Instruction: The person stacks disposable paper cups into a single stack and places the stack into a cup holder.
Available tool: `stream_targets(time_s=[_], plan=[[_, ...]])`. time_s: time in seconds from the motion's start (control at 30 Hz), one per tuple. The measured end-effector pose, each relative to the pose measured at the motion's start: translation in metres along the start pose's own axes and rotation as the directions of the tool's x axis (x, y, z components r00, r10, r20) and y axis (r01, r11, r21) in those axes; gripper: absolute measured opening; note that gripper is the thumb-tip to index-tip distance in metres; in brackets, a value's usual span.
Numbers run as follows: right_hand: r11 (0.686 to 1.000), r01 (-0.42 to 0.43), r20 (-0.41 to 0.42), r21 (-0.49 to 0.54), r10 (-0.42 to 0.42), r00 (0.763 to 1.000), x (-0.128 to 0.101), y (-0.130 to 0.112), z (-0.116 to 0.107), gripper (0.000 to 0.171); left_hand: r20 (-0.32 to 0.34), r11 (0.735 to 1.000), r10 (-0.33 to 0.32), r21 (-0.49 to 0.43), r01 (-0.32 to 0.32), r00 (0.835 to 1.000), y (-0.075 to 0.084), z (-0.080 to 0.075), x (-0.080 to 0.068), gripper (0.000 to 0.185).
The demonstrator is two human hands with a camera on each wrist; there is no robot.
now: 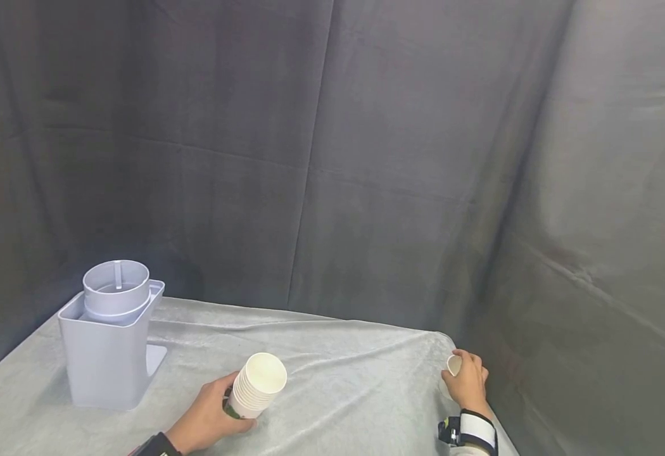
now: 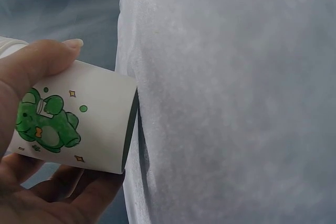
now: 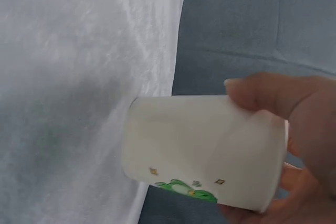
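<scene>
My left hand (image 1: 209,411) grips a stack of several nested white paper cups (image 1: 258,383), mouths tilted up and to the right in the head view. A green cartoon animal is printed on the outer cup (image 2: 100,114), which the left wrist view shows between thumb and curled fingers. Far to the right, near the table's corner, my right hand (image 1: 469,383) holds one white paper cup (image 3: 194,145) by its rim end, thumb on one side and fingers on the other. Its base end is right at the cloth in the right wrist view, and part of a green print shows.
A pale grey plastic holder (image 1: 104,361) stands at the table's left, with a round ring-shaped part (image 1: 117,301) set in its top. Light grey cloth (image 1: 367,380) with soft folds covers the table. Dark grey curtains (image 1: 241,158) hang behind and along the right side.
</scene>
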State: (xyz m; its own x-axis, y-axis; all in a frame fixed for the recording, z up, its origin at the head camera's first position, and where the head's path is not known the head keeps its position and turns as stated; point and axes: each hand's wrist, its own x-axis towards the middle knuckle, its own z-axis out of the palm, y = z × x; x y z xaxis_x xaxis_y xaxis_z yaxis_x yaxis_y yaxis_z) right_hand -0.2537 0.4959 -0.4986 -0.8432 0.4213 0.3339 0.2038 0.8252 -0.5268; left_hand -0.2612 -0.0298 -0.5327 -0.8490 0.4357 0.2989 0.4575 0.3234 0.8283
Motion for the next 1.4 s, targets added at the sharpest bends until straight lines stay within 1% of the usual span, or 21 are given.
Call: stream_targets(time_s=[0.13, 0.27, 0.37, 0.5, 0.7, 0.93, 1.07, 1.2, 1.3, 1.4], plan=[[1.0, -0.004, -0.025, -0.011, 0.004, 1.0, -0.001, -0.007, -0.002, 0.057, 0.002, 1.0, -0.006, 0.001, 0.006, 1.0, 0.001, 0.001, 0.0, 0.083], [1.0, 0.011, -0.064, 0.024, -0.009, 0.998, -0.003, -0.021, -0.008, 0.058, 0.0, 1.0, 0.011, -0.009, -0.011, 1.0, 0.001, 0.001, 0.0, 0.083], [0.997, 0.035, -0.092, 0.073, -0.029, 0.995, -0.004, -0.039, -0.014, 0.057, -0.004, 1.0, 0.018, -0.011, -0.018, 1.0, 0.001, 0.0, -0.001, 0.082], [0.991, 0.067, -0.122, 0.12, -0.052, 0.991, -0.007, -0.066, -0.024, 0.055, -0.007, 1.0, 0.009, -0.003, -0.009, 1.0, 0.002, 0.0, -0.001, 0.082], [0.986, 0.103, -0.172, 0.134, -0.079, 0.982, -0.016, -0.102, -0.041, 0.055, -0.004, 1.0, 0.004, 0.008, -0.004, 1.0, 0.002, 0.0, -0.001, 0.08], [0.975, 0.174, -0.17, 0.138, -0.15, 0.974, -0.032, -0.138, -0.061, 0.054, -0.001, 1.0, -0.018, 0.007, 0.018, 1.0, 0.004, 0.001, -0.001, 0.082], [0.959, 0.245, -0.207, 0.139, -0.214, 0.955, -0.041, -0.156, -0.066, 0.053, 0.001, 0.999, -0.033, 0.002, 0.033, 0.999, 0.004, 0.001, -0.002, 0.082], [0.931, 0.336, -0.261, 0.14, -0.293, 0.92, -0.051, -0.176, -0.066, 0.052, -0.002, 0.999, -0.03, 0.009, 0.03, 1.0, 0.004, 0.001, -0.002, 0.081], [0.897, 0.415, -0.297, 0.154, -0.359, 0.885, -0.059, -0.192, -0.063, 0.05, 0.002, 0.999, -0.036, 0.006, 0.036, 0.999, 0.004, 0.001, -0.002, 0.081], [0.848, 0.495, -0.323, 0.189, -0.423, 0.847, -0.069, -0.209, -0.058, 0.048, 0.008, 0.999, -0.042, 0.001, 0.042, 0.999, 0.004, 0.001, -0.002, 0.082]])
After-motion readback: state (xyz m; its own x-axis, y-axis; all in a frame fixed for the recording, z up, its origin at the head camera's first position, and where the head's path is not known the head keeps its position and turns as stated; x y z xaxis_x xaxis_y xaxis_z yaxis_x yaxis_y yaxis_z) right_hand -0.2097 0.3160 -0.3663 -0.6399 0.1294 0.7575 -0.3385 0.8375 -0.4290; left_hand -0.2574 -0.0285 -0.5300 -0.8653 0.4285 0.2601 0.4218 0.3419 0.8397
